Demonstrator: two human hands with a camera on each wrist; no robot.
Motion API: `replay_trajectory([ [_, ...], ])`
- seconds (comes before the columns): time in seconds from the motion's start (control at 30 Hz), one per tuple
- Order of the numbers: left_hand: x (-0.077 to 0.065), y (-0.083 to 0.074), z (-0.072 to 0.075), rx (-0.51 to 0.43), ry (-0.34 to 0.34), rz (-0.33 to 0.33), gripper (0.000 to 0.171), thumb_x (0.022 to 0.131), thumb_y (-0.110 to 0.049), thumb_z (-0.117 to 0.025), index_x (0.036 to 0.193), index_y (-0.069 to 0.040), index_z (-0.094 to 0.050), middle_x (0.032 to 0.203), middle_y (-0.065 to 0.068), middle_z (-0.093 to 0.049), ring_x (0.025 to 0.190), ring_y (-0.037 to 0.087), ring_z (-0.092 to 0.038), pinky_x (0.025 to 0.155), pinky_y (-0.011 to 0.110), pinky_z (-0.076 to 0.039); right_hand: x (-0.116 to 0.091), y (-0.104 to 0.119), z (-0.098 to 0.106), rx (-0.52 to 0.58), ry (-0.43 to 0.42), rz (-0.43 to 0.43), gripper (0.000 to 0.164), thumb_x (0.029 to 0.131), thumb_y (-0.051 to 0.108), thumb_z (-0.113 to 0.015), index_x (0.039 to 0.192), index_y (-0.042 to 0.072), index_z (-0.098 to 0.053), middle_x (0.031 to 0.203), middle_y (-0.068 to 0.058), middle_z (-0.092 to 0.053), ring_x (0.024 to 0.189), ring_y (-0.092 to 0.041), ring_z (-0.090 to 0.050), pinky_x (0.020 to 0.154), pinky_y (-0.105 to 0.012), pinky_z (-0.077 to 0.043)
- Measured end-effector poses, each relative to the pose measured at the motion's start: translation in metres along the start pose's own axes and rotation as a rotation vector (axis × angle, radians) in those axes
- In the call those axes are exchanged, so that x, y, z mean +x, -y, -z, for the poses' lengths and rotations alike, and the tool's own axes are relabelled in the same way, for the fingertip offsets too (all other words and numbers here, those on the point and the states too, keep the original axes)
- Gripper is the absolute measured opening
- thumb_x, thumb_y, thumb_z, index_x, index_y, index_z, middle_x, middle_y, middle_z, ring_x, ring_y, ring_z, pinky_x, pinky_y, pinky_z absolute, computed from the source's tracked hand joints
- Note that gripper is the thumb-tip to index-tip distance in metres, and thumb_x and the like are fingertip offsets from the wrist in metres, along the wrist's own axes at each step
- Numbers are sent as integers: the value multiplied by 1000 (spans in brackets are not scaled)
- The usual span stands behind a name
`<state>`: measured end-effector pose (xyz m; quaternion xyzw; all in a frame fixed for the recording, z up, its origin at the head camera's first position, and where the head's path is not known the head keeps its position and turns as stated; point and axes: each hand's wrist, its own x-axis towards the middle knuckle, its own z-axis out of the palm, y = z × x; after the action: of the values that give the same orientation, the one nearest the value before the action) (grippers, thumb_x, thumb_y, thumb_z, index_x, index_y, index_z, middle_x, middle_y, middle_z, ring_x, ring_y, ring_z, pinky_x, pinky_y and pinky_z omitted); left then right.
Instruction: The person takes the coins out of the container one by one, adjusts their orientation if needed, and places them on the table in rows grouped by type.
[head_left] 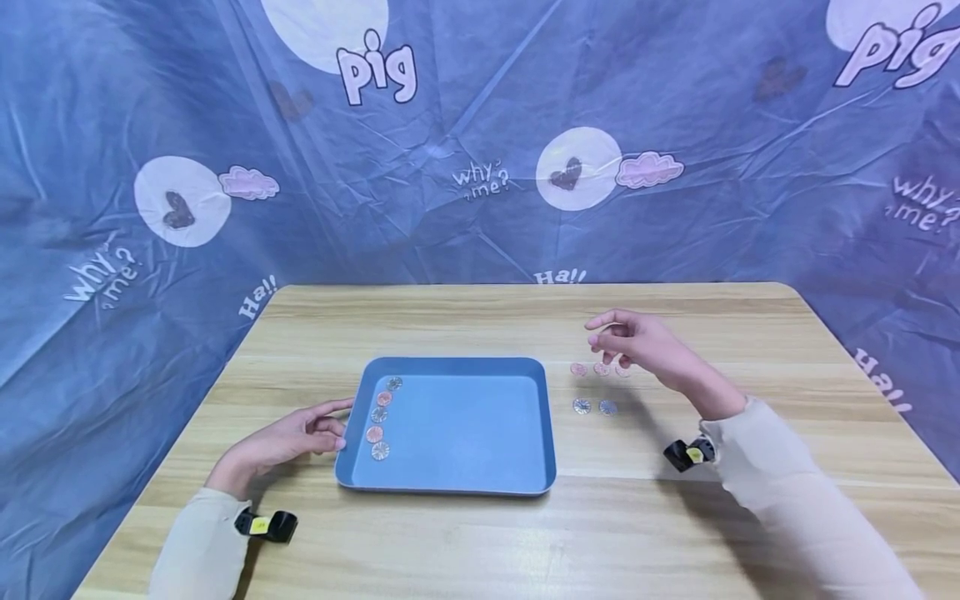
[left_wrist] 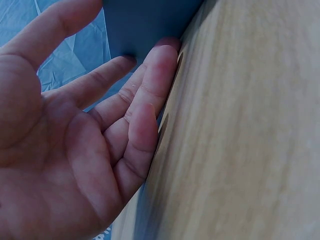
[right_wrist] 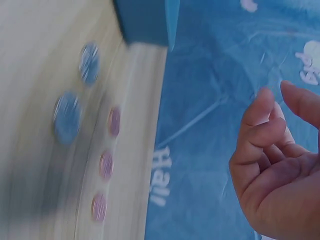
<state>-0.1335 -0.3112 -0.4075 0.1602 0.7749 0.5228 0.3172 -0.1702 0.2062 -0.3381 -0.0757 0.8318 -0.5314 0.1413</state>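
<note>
Left hand (head_left: 296,437) rests against the tray (head_left: 465,429), its relaxed, slightly bent fingers touching the outer wall on the left side. Right hand (head_left: 648,346) hangs above the table (head_left: 450,542), fingers loosely curled, with a narrow gap between thumb and forefinger in the right wrist view.

Near and below that hand, to the right of the tray, lie three pink discs (head_left: 602,369) in a row. Two clear discs (head_left: 582,407) lie side by side just in front of them. Another five discs (head_left: 378,414) form a slightly uneven column inside the tray along its left wall, clear and pink by turns, clear at both ends.

Blue and shallow, the tray sits flat on the wood-grain table, left of its middle. Both arms have pale sleeves (head_left: 795,487), and each wrist carries a black device (head_left: 282,527) with a yellow patch. Behind the table hangs a blue printed cloth (head_left: 480,233), creased all over.
</note>
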Motion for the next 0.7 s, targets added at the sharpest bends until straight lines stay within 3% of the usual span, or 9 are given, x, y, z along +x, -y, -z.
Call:
replay_trajectory([
  [0.47, 1, 2, 0, 36, -17, 3, 79, 92, -13, -62, 150, 8, -14, 101, 4, -59, 86, 5, -58, 71, 20, -47, 12, 29, -51, 273, 110, -4, 22, 95, 12, -56, 116, 7, -51, 83, 5, -61, 67, -8, -54, 56, -19, -40],
  [0.7, 1, 0, 0, 47, -14, -13, 78, 92, -13, -62, 150, 10, -14, 100, 4, -59, 84, 4, -57, 69, 20, -46, 17, 51, -77, 329, 145, 8, 24, 95, 12, -57, 118, 7, -53, 86, 3, -63, 69, -10, -56, 59, -20, -40],
])
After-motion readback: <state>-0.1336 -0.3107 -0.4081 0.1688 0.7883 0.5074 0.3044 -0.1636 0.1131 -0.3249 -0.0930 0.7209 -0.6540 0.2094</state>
